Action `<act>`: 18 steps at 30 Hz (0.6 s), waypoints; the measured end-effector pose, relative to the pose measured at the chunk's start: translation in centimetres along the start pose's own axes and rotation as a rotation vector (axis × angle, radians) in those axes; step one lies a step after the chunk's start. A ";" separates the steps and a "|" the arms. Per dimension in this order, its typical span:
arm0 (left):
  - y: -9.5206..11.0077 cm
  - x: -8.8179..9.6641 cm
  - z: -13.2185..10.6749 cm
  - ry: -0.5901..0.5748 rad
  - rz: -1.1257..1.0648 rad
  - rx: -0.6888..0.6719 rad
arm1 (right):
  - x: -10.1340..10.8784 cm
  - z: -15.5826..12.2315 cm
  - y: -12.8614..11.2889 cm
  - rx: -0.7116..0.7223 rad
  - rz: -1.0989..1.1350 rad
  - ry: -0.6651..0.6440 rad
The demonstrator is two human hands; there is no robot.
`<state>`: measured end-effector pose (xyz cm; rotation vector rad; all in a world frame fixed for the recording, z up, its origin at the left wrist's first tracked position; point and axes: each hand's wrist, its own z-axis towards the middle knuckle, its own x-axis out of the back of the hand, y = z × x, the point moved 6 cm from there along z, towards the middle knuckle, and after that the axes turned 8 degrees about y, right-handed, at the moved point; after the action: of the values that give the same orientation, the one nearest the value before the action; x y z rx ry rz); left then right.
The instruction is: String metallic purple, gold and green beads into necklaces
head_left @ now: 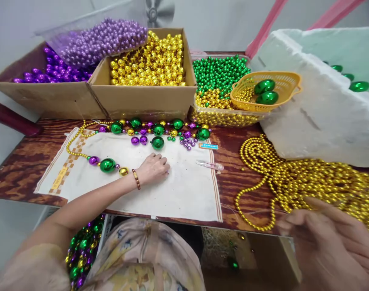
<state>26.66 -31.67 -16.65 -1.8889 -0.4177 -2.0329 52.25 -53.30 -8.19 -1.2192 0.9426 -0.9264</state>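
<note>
At the rear, a grey-bladed fan point(153, 15) shows behind two open-topped brown cardboard boxes point(142, 99), across which lies a clear plastic bag of lilac beads point(107, 42); a dark maroon cylindrical bar point(13, 118) is noted at the far left. A yellow-orange slatted plastic basket point(289, 87), containing two large glossy green ovals point(267, 98), rests tilted over the right end of a clear plastic tub point(202, 116). Farther right stands a white, rough-edged container point(317, 121), with pink fabric-like bands point(266, 26) running diagonally behind it.

Pale wall point(214, 24), grey fan point(153, 14), streaked brown wooden table point(228, 182)
</note>
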 end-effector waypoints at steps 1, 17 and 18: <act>-0.2 0.5 0.2 0.008 -0.008 0.007 | -0.7 -0.5 0.3 -0.001 -0.004 -0.028; -6.5 6.0 10.2 0.304 -0.100 0.317 | -7.4 -8.2 13.0 -0.445 0.072 -0.451; -6.6 6.6 10.8 0.343 -0.107 0.301 | -7.4 -8.3 13.2 -0.456 0.071 -0.444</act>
<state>33.14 -21.39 -9.18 -1.3389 -0.6979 -2.1657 42.85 -47.63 -21.47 -1.6789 0.8494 -0.3585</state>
